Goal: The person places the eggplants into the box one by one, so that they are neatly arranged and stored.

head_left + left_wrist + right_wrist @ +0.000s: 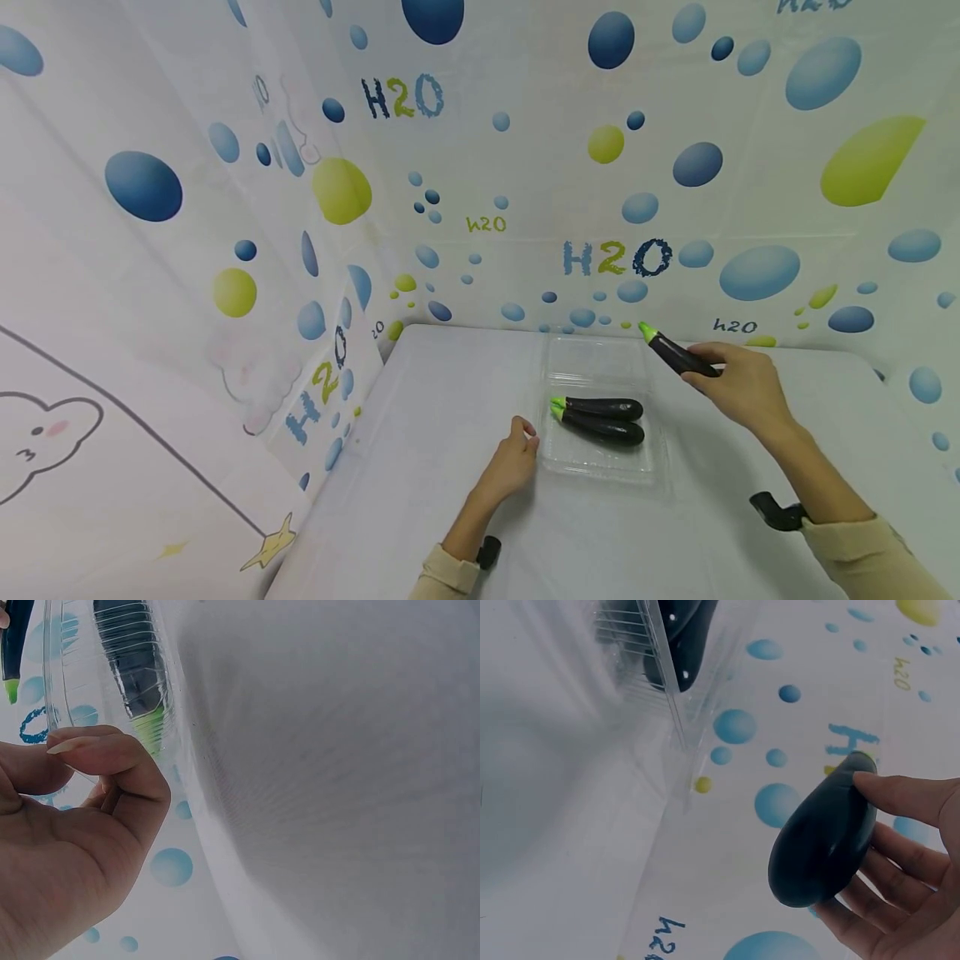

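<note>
A clear plastic clamshell box (pixel 600 473) lies opened on the white table, its lid (pixel 596 360) folded back toward the wall. Two dark eggplants (pixel 604 429) with green stem ends lie side by side in its near half, stems pointing left. At the box's left side, my left hand (pixel 513 461) pinches the rim between thumb and curled fingers (pixel 112 754). A third eggplant (pixel 677 356) is held up in the air by my right hand (pixel 742 385), right of the lid. In the right wrist view, thumb and fingers grip this eggplant (pixel 821 836) from the side.
White cloth covers the table (pixel 450 400). Behind it rises a backdrop (pixel 525 167) printed with blue and green dots and H2O lettering. Another printed sheet (pixel 150 333) hangs at the left. A dark wrist strap (pixel 780 511) is on the right forearm.
</note>
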The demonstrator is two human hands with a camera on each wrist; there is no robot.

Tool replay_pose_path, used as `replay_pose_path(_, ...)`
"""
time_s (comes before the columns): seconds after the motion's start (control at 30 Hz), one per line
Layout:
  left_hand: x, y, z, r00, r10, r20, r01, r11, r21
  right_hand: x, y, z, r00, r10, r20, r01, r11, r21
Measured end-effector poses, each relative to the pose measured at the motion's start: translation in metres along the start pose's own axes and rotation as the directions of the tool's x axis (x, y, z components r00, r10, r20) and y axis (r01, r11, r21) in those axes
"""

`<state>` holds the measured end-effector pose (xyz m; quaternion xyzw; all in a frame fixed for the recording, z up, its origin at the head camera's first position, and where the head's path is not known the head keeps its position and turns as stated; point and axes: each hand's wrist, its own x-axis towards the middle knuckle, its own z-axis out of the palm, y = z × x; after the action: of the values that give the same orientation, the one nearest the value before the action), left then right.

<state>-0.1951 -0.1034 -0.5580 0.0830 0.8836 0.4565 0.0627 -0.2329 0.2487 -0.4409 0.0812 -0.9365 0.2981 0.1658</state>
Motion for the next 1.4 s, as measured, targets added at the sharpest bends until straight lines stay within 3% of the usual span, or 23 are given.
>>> replay_pose_path(0.4, 0.000, -0.001, 0.001, 1.000, -0.009, -0.004, 0.009, 1.000, 0.002, 0.005, -0.011, 0.005, 0.998, -0.048, 0.035, 0.047, 0.999, 0.024)
replay_pose_path(0.83, 0.000, 0.001, 0.001, 1.000, -0.025, -0.003, 0.025, 1.000, -0.009, 0.012, -0.022, 0.016, 0.990, -0.058, 0.126, 0.058, 0.998, 0.000)
replay_pose_path(1.4, 0.001, -0.001, -0.001, 1.000, -0.030, 0.004, 0.030, 1.000, -0.005, 0.015, -0.040, 0.030, 0.947, -0.107, 0.304, 0.115, 0.993, -0.009)
